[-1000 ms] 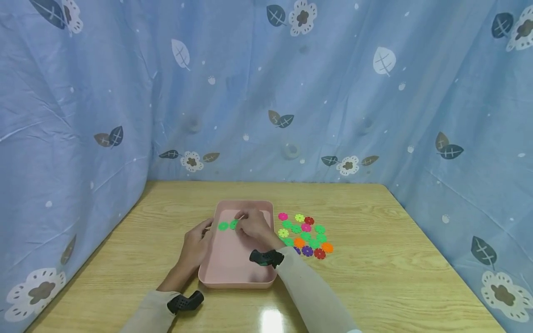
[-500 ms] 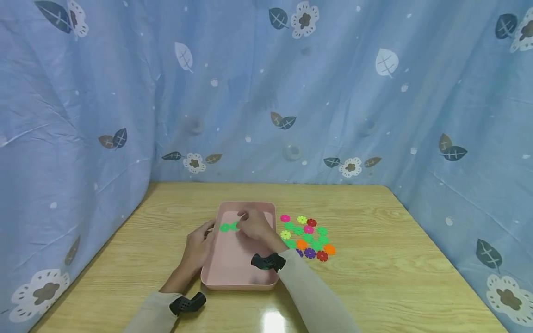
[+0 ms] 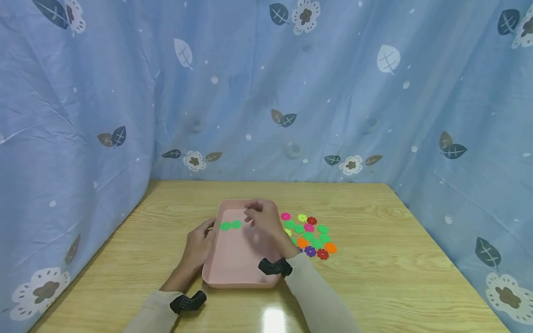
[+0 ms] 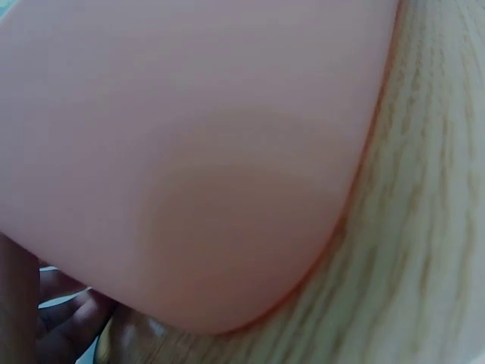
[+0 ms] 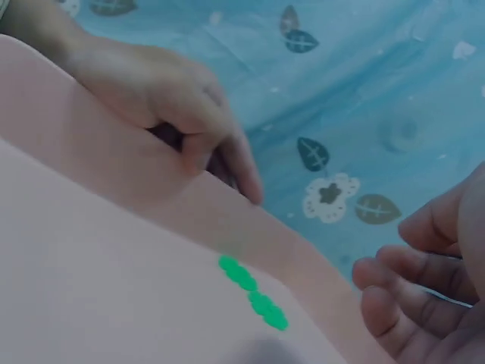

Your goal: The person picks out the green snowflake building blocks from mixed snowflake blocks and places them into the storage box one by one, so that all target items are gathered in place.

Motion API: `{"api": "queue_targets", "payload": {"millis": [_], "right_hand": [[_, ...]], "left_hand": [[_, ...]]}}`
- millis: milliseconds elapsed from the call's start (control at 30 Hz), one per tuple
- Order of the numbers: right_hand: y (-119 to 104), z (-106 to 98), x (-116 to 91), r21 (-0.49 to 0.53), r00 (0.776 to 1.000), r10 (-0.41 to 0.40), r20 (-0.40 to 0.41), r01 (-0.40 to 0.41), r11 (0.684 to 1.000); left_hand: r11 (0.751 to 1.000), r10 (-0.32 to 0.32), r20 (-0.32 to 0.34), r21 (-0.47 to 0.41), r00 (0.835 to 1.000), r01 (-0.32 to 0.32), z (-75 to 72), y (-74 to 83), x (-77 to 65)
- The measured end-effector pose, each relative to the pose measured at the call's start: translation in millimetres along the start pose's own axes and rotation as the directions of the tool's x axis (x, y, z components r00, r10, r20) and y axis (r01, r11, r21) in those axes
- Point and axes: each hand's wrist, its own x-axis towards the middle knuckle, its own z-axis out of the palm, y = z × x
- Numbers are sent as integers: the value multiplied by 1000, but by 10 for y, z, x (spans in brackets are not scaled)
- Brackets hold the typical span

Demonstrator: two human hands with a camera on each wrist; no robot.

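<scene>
Two green flower-shaped plastic discs lie side by side in the upper left part of a pink tray (image 3: 237, 266), the left disc (image 3: 226, 226) close against the right disc (image 3: 236, 224). My left hand (image 3: 198, 246) grips the tray's left wall, its thumb at the rim and its fingers outside, as the right wrist view shows. Over the tray's upper right, my right hand (image 3: 266, 221) hovers with loosely bent fingers and nothing between them. In the left wrist view, the tray's wall (image 4: 227, 152) fills most of the picture.
To the right of the tray, several flower discs (image 3: 309, 236) in green, orange, red, purple, pink and yellow are spread on the wooden table (image 3: 374, 277). My right forearm hides some of them. A blue patterned curtain (image 3: 250, 92) hangs around the back and sides.
My right hand has let go of the right green disc and moved up and to the right. That disc now lies beside the other one. My left hand stays on the tray.
</scene>
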Motion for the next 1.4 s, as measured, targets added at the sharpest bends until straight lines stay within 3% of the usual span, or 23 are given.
{"api": "queue_targets", "payload": {"millis": [233, 833, 1033, 1400], "right_hand": [[-78, -204, -21, 20, 995, 6, -95, -4, 1000], [33, -817, -82, -155, 991, 53, -126, -73, 985], [75, -962, -82, -200, 995, 79, -66, -91, 975], [124, -1038, -104, -385, 979, 195, 58, -158, 909]], "left_hand": [[1000, -21, 29, -8, 999, 21, -2, -15, 22], [999, -32, 40, -19, 999, 33, -1, -43, 4], [1000, -18, 46, -15, 999, 19, -8, -48, 8], [999, -22, 56, -28, 998, 23, -13, -53, 5]]}}
